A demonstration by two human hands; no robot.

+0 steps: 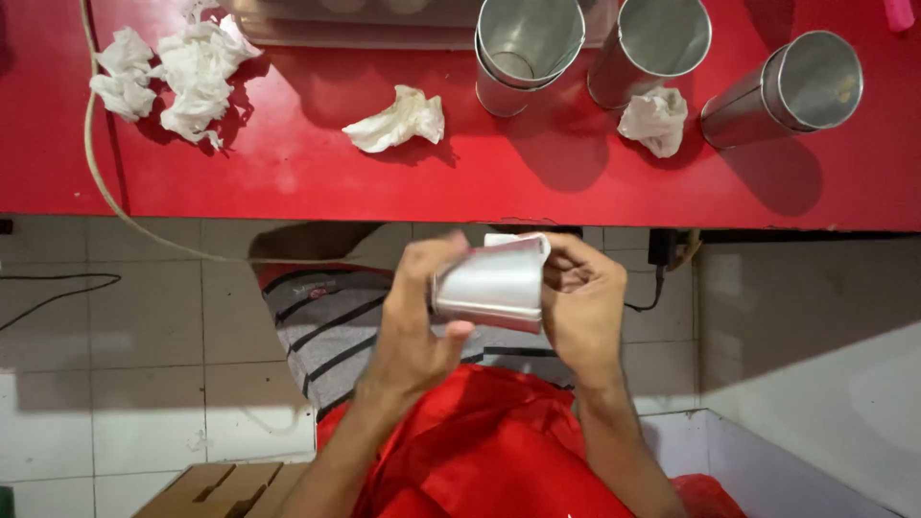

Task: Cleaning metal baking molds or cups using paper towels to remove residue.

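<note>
Currently: left hand (414, 321) wrapped round the base end of a steel cup (491, 285), thumb underneath, fingers curled over the wall — clamps it sideways above the lap. Right hand (580, 305) closed at the mouth end, pinching a white tissue (511, 240) against the rim, likely for wiping. Held off the red table (480, 182), over a red cloth (480, 451) on the lap. Further out on the table: three more steel cups (662, 58), one pair nested, one lying tilted; crumpled tissues (177, 77) scattered between and left, within easy reach.
</note>
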